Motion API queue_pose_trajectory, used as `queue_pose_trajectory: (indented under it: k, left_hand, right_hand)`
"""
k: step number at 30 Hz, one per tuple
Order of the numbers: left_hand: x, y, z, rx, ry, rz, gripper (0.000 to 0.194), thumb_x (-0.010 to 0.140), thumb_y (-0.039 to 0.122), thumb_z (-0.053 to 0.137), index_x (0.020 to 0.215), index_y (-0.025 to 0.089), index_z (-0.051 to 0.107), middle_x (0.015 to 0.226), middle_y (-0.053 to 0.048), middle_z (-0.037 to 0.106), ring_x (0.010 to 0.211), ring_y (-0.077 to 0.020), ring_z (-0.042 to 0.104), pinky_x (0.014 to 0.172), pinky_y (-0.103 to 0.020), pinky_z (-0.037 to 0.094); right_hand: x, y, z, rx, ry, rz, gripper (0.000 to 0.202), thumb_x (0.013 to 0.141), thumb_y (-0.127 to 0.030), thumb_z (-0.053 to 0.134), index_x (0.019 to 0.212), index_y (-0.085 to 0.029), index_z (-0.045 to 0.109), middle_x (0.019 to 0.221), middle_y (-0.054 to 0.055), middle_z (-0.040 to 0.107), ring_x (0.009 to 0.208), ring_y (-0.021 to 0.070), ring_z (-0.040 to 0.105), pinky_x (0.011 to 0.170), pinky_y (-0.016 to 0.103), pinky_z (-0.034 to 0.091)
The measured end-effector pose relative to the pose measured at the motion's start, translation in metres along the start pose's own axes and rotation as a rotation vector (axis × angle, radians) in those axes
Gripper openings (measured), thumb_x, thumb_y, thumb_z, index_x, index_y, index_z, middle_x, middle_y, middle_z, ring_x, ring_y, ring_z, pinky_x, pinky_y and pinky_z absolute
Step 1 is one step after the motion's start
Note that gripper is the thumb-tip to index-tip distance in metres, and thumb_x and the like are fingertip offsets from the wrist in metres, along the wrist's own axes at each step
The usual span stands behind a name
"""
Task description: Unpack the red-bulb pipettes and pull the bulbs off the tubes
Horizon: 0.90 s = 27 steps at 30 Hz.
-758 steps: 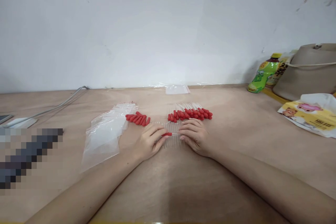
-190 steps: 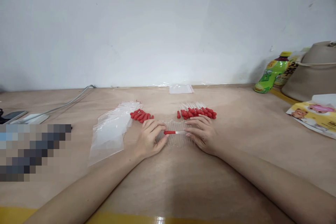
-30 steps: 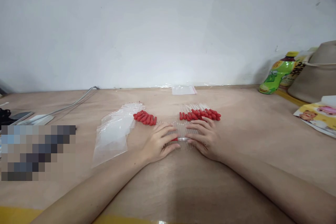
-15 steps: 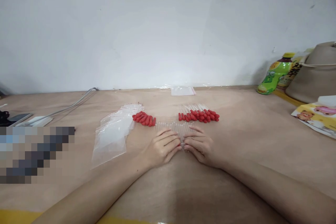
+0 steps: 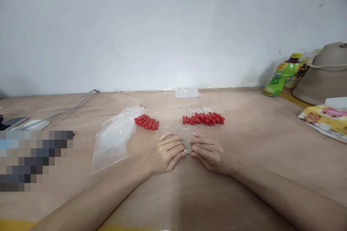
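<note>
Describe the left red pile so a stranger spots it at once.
On the table, find the overlapping clear bags at left. Beside their upper right edge lies a pile of red bulbs, showing no clear stems, unlike the red-ended tubes farther right.

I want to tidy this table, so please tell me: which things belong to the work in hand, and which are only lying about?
In the work:
red-ended tube between left hand and right hand
row of clear tubes
pile of red bulbs
red-tipped tubes
probably the clear bags

Lying about, it seems:
green bottle
beige object with cord
yellow-and-white packet
grey cable
</note>
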<state>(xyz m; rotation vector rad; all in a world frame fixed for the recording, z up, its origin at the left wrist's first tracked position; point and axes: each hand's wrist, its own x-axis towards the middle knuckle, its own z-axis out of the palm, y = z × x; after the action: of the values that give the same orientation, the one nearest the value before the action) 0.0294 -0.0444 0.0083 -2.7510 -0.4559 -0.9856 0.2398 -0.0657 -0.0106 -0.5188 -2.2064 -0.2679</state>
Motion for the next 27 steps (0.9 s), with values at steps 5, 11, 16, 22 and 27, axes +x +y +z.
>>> queue_pose_trajectory:
  k: [5, 11, 16, 22, 27]
  left_hand:
    - [-0.001, 0.001, -0.002, -0.008, -0.012, -0.002, 0.009, 0.082, 0.016, 0.052, 0.088, 0.016, 0.058, 0.082, -0.002, 0.069, 0.095, -0.0173, 0.061, 0.093, -0.036, 0.039]
    - [0.000, 0.001, -0.002, -0.008, 0.004, 0.025, 0.009, 0.082, 0.016, 0.052, 0.090, 0.015, 0.058, 0.080, -0.003, 0.069, 0.092, -0.0178, 0.062, 0.092, -0.037, 0.039]
    - [-0.005, -0.004, -0.008, -0.004, 0.061, -0.042, 0.010, 0.081, 0.013, 0.052, 0.089, 0.015, 0.058, 0.082, -0.004, 0.068, 0.088, -0.0179, 0.061, 0.085, -0.036, 0.043]
    - [-0.011, -0.020, -0.022, 0.135, 0.131, -0.228, 0.012, 0.082, 0.017, 0.054, 0.092, 0.018, 0.060, 0.083, -0.005, 0.061, 0.075, -0.0152, 0.054, 0.068, -0.030, 0.045]
    - [-0.005, -0.058, -0.050, 0.207, 0.226, -0.543, 0.022, 0.084, 0.023, 0.045, 0.095, 0.017, 0.063, 0.085, -0.007, 0.052, 0.077, -0.0160, 0.053, 0.067, -0.029, 0.046]
  right_hand:
    - [0.001, 0.000, -0.006, -0.058, -0.013, -0.052, 0.011, 0.081, -0.010, 0.052, 0.090, -0.011, 0.059, 0.081, 0.008, 0.067, 0.095, 0.0165, 0.060, 0.097, 0.038, 0.045]
    - [-0.003, 0.000, -0.010, -0.101, -0.033, -0.088, 0.015, 0.081, -0.010, 0.053, 0.095, -0.010, 0.058, 0.086, 0.009, 0.067, 0.100, 0.0173, 0.058, 0.099, 0.040, 0.043]
    - [-0.010, 0.008, -0.016, -0.084, 0.012, -0.013, 0.015, 0.082, -0.012, 0.050, 0.094, -0.015, 0.058, 0.088, 0.007, 0.066, 0.098, 0.0168, 0.058, 0.094, 0.040, 0.045]
    - [-0.012, 0.021, -0.020, -0.232, 0.031, 0.443, 0.015, 0.082, -0.022, 0.051, 0.076, -0.018, 0.064, 0.063, 0.002, 0.057, 0.065, 0.0148, 0.053, 0.064, 0.031, 0.041]
    - [-0.016, 0.024, -0.019, -0.305, -0.043, 0.638, 0.017, 0.078, -0.023, 0.050, 0.090, -0.019, 0.063, 0.073, 0.002, 0.063, 0.070, 0.0153, 0.055, 0.070, 0.030, 0.034]
